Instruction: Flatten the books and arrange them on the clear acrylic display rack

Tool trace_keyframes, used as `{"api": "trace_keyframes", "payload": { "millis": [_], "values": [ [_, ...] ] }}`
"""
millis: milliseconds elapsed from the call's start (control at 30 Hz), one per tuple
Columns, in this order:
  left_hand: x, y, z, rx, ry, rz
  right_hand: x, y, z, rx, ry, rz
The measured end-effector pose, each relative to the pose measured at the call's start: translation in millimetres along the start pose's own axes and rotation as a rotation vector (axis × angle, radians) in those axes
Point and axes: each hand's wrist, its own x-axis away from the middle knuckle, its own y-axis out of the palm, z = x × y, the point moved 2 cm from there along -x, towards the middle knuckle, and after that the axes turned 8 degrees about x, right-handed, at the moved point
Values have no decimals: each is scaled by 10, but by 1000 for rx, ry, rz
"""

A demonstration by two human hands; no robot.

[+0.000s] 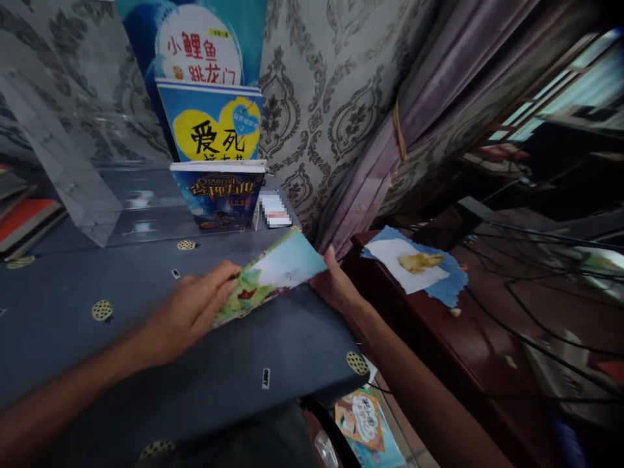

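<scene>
Between my two hands is a thin book (280,266) with a pale blue and green illustrated cover, held tilted above the dark grey patterned tablecloth. My left hand (199,309) grips its left end, fingers closed over the edge and slightly blurred. At the opposite end, my right hand (336,283) pinches the book with the thumb up along its edge. Just beyond stands a clear acrylic rack (141,214). Three books rise in steps at its right side: a dark blue book (219,201) in front, a blue and yellow book (212,123) behind, and a tall teal book (195,39) at the back.
Several stacked books (29,221) lie at the left edge. A phone-like card (275,209) rests by the rack. On the right, a brown desk (390,318) bears a blue cloth (451,286) and cables. Below are more books (363,422). A purple curtain (361,175) hangs behind.
</scene>
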Motion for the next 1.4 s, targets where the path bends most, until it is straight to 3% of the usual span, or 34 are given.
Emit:
{"api": "trace_keyframes", "payload": {
  "millis": [133, 267, 367, 533, 700, 900, 1033, 1100, 1200, 1400],
  "values": [
    [-44, -58, -40, 237, -117, 261, 55, 137, -5, -257, -66, 13],
    [-51, 44, -240, 609, -298, 385, 108, 292, -183, -76, -81, -87],
    [-23, 153, -436, 785, -457, 317, 133, 326, -250, 18, 1, -132],
    [43, 220, -732, 737, -603, 5, 55, 317, -64, 80, 112, -77],
    [15, 113, -874, 339, -489, -60, -41, 348, 60, 244, 146, -105],
    [-86, -25, -868, -277, -230, 66, -60, 298, -28, 583, 132, -39],
    [-153, 12, -958, -357, -33, 128, -66, 277, -88, 1053, 14, 151],
    [-166, 52, -1032, -340, 10, 113, -84, 340, -126, 1184, -51, 176],
    [-159, 98, -1120, -330, 14, 102, -165, 548, -206, 1256, -191, 89],
    [-144, 134, -1181, -320, 29, 113, -521, 1072, -281, 1291, -449, -232]
  ]
}}
